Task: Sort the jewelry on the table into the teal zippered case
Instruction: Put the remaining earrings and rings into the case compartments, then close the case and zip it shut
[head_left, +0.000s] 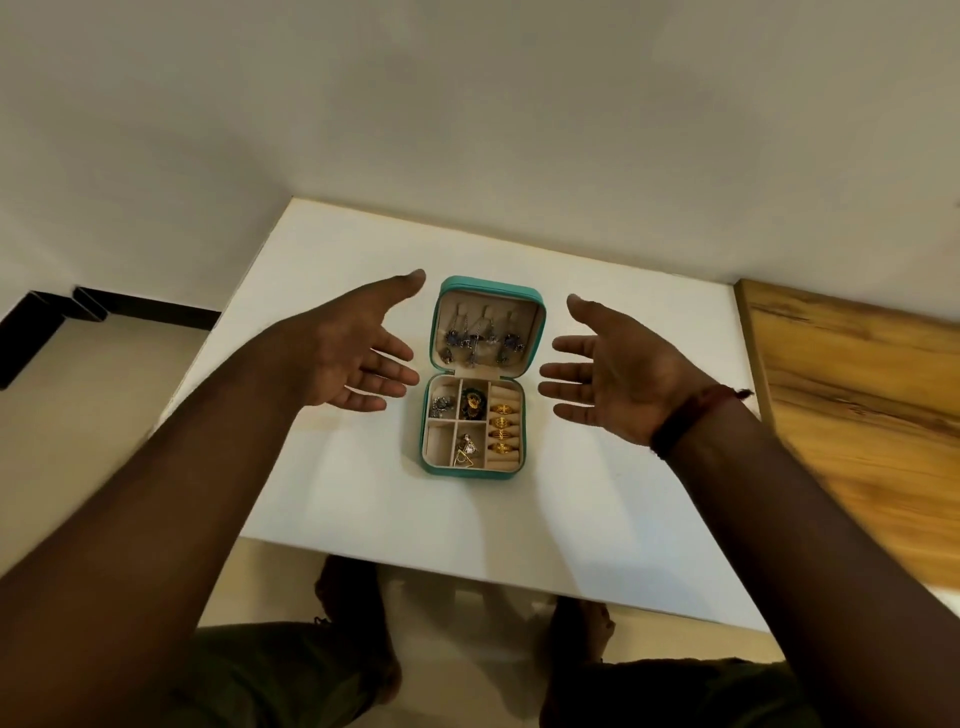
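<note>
Open teal case lies between both empty, spread hands.

table: bare around open case | left hand, right hand flank it, apart

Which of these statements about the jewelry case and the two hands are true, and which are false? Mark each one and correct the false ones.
1. The teal case lies open on the white table. True.
2. The left hand is holding a ring. False: it is open and empty, beside the case.
3. Gold rings sit in the ring rolls on the right side of the case's base. True.
4. The lid is empty. False: earrings hang in it.
5. The right hand rests on the case. False: it is open, off to the case's side.
</note>
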